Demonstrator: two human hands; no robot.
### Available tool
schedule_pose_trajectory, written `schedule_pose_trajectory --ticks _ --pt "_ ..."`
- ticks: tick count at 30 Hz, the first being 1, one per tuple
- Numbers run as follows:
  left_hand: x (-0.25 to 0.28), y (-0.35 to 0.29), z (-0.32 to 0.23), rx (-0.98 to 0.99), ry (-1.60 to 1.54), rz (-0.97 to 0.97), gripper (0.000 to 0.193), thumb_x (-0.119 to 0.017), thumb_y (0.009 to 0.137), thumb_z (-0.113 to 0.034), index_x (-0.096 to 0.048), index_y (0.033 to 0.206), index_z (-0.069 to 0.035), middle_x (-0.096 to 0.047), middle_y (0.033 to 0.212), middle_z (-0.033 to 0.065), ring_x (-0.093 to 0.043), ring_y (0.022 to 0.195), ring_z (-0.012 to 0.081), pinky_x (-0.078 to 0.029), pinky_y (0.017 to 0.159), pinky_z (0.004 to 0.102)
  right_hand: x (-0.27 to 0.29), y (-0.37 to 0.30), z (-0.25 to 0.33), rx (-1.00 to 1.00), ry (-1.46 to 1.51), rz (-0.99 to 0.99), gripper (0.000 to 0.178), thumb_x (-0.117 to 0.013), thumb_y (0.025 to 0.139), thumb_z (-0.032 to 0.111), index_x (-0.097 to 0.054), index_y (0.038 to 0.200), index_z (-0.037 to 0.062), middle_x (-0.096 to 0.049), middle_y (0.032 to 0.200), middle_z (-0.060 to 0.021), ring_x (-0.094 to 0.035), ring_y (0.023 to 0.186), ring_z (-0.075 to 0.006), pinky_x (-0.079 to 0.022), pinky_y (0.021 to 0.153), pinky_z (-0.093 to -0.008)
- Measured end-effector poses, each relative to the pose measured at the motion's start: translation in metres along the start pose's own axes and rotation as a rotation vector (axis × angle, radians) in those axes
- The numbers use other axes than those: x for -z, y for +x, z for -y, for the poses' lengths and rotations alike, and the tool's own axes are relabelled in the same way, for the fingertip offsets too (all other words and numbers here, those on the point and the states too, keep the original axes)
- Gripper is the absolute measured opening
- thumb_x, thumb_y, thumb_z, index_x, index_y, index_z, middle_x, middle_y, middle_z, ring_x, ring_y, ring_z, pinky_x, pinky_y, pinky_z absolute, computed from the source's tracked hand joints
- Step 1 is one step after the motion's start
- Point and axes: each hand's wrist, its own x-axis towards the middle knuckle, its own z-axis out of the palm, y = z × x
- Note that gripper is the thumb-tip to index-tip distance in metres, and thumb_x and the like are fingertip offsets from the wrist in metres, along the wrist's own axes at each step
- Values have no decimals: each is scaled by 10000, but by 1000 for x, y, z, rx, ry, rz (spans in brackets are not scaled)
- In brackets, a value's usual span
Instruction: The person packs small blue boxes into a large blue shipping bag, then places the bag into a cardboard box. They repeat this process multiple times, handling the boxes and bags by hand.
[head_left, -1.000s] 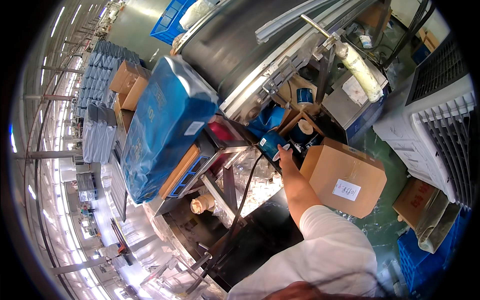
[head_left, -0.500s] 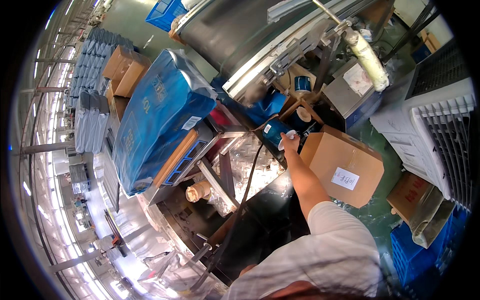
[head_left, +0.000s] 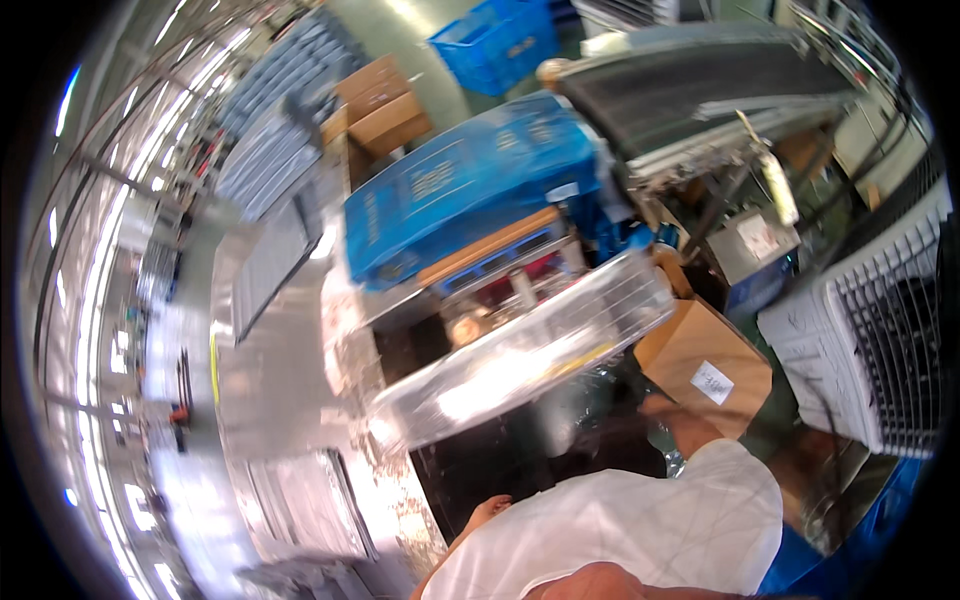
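Note:
My right hand (head_left: 662, 410) is smeared by motion, low beside the open cardboard box (head_left: 690, 350) with a white label. Its fingers cannot be made out, nor whether anything is in them. My left hand (head_left: 490, 508) shows small at the bottom, close to my white shirt and the dark surface (head_left: 500, 460); its fingers are too small and partly hidden to read. Between the hands and a blue plastic-wrapped pack (head_left: 470, 185) a long shiny silver panel (head_left: 525, 350) lies slanted across the workstation. A small tan roll (head_left: 468, 328) sits just behind it.
A conveyor belt (head_left: 720, 90) runs at the far right, with a blue crate (head_left: 495, 45) beyond. A white slatted unit (head_left: 880, 330) stands at the right. Brown cartons (head_left: 385, 110) and stacked grey-blue bundles (head_left: 290, 85) are at the back left. A metal table (head_left: 270, 370) extends left.
My right hand has drawn back toward me from the blue-labelled roll behind the box. The view has turned, and the shiny silver panel now lies across the workstation. My left hand has come into view.

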Motion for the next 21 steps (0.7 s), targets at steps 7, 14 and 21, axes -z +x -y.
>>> schedule_pose_trajectory --ticks 7,14,21 --pt "47 -56 99 -71 -72 -237 369 -575 834 -245 -539 1102 7 -614 974 162 -605 886 230 -469 771 305 -96 -10 201 375 -54 -237 300 -559 759 314 -636 833 34 -625 840 -166 -599 819 -315 -467 738 -402" --pt "74 -123 121 -235 -230 -525 324 -574 828 -187 -548 1091 2 -623 903 158 -612 819 235 -481 733 315 -20 -7 563 899 -160 -664 236 -583 724 215 -463 862 67 -580 736 -181 -567 722 -371 -443 609 -459" --pt "105 -144 129 -152 -310 -844 295 -573 806 -177 -568 1053 -17 -622 911 153 -613 814 243 -484 709 317 174 44 755 712 -1359 -1052 191 -461 847 218 -637 857 146 -626 711 -76 -625 712 -244 -445 504 -380"
